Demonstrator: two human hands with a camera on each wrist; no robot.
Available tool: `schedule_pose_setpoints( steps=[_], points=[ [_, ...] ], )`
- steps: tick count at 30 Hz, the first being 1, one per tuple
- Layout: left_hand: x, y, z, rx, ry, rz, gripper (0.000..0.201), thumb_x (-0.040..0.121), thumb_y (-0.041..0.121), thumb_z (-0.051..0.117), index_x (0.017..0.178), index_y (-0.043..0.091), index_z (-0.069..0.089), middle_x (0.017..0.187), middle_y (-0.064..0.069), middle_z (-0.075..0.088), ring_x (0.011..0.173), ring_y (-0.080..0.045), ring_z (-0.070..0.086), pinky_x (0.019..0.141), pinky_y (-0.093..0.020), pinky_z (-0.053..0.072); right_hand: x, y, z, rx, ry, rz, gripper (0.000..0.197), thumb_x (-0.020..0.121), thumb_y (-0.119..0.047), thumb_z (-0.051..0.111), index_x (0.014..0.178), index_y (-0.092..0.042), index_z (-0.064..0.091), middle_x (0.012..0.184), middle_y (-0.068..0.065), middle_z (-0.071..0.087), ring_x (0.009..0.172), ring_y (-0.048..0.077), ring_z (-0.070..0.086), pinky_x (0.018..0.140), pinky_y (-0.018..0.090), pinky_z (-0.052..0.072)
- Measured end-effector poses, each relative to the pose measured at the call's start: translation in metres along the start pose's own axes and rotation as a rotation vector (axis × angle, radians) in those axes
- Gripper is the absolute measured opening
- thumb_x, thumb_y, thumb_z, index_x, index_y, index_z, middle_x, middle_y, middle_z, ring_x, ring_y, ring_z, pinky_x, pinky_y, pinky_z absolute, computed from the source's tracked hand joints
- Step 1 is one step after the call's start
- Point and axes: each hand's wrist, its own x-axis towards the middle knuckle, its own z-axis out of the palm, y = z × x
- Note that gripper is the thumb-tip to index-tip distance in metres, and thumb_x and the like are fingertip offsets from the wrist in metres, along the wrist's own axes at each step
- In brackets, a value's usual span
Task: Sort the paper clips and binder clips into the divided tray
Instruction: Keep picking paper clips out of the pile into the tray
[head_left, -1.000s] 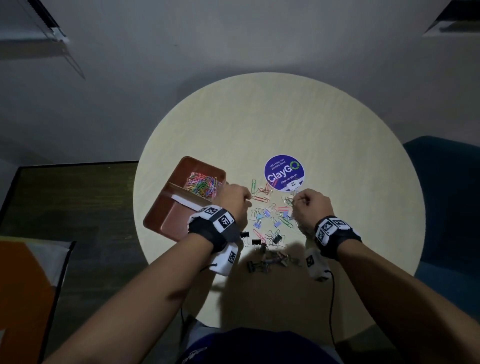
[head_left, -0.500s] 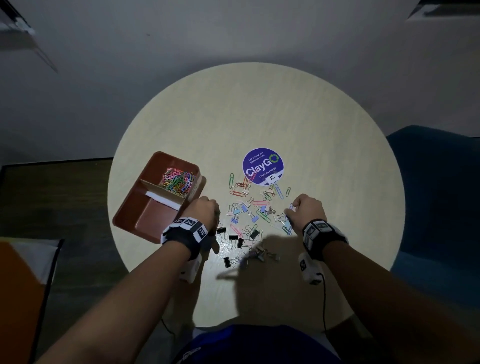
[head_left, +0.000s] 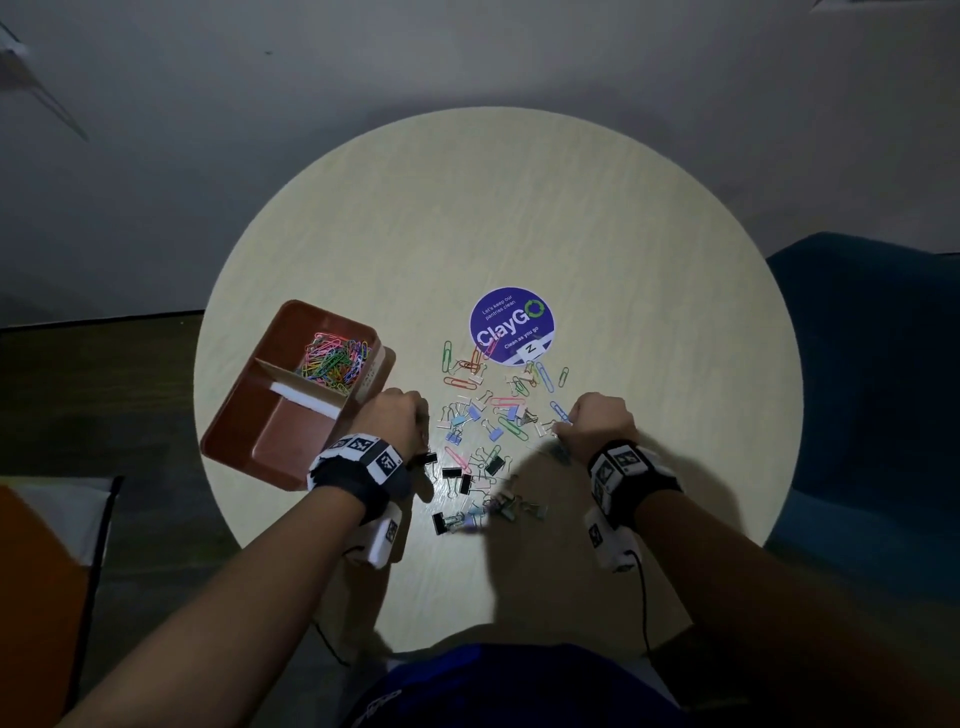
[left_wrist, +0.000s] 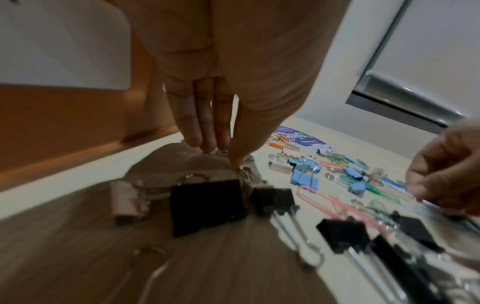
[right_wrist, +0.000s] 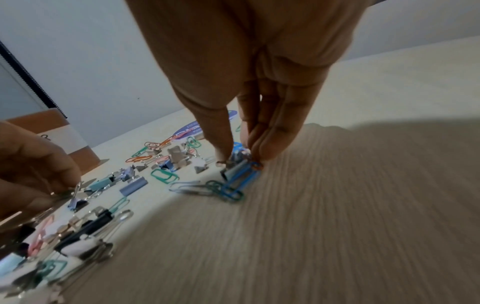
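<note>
A: Our right hand (right_wrist: 249, 115) pinched a bundle of blue paper clips (right_wrist: 240, 181) at the pile's right edge.
B: And our left hand (left_wrist: 221, 115) pinched something small near the black binder clip (left_wrist: 207, 205). The divided tray (head_left: 236, 441) lay at left, nearer that hand.

Dim room, you're seated at a round table.
Pale wood-grain round table (head_left: 519, 218) w/ purple sticker (head_left: 511, 325); grey wall (head_left: 467, 52) behind, dark floor (head_left: 104, 374) on your left, blue chair (head_left: 878, 389) at right.
</note>
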Motion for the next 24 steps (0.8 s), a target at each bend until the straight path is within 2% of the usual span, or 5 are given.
schedule_pose_setpoints(
  steps=[3,11,16,21,24],
  points=[
    [-0.002,0.002,0.000,0.053,-0.016,0.028,0.021,0.084,0.021,0.060,0.101,0.026,0.072,0.099,-0.006,0.062,0.087,-0.027,0.063,0.066,-0.027,0.046,0.001,-0.004,-0.002,0.083,0.000,0.015,0.023,0.085,-0.015,0.053,0.098,-0.008,0.070,0.101,0.016,0.069,0.097,0.036,0.064,0.081,0.033,0.055],
    [0.000,0.009,-0.006,0.099,-0.127,0.000,0.019,0.082,0.015,0.056,0.095,0.019,0.069,0.100,-0.010,0.063,0.090,-0.028,0.062,0.076,-0.034,0.052,0.004,0.001,-0.007,0.330,0.030,0.036,0.014,0.075,-0.017,0.056,0.069,-0.020,0.068,0.083,0.005,0.072,0.083,0.028,0.067,0.074,0.028,0.056],
    [0.005,0.006,0.001,-0.017,-0.056,-0.062,0.020,0.087,0.016,0.057,0.103,0.012,0.066,0.102,-0.012,0.064,0.093,-0.030,0.063,0.079,-0.036,0.054,0.007,-0.006,-0.011,0.387,0.079,-0.047,0.006,0.078,-0.021,0.061,0.076,-0.022,0.066,0.080,-0.001,0.069,0.078,0.022,0.063,0.067,0.024,0.047],
    [0.016,0.018,-0.015,-0.298,0.081,-0.155,0.017,0.094,0.021,0.058,0.107,0.013,0.062,0.094,-0.008,0.069,0.083,-0.024,0.067,0.079,-0.035,0.058,0.011,-0.014,-0.006,0.334,0.067,-0.126,0.013,0.082,-0.029,0.053,0.071,-0.027,0.061,0.084,0.002,0.071,0.081,0.028,0.064,0.067,0.030,0.052],
    [0.032,0.027,-0.025,-0.371,0.118,-0.159,0.022,0.093,0.019,0.059,0.114,0.015,0.064,0.100,-0.011,0.070,0.091,-0.028,0.067,0.084,-0.036,0.057,0.012,-0.009,-0.008,0.301,0.082,-0.180,0.019,0.083,-0.029,0.050,0.081,-0.020,0.066,0.086,0.007,0.072,0.088,0.033,0.063,0.070,0.031,0.046]
  ],
)
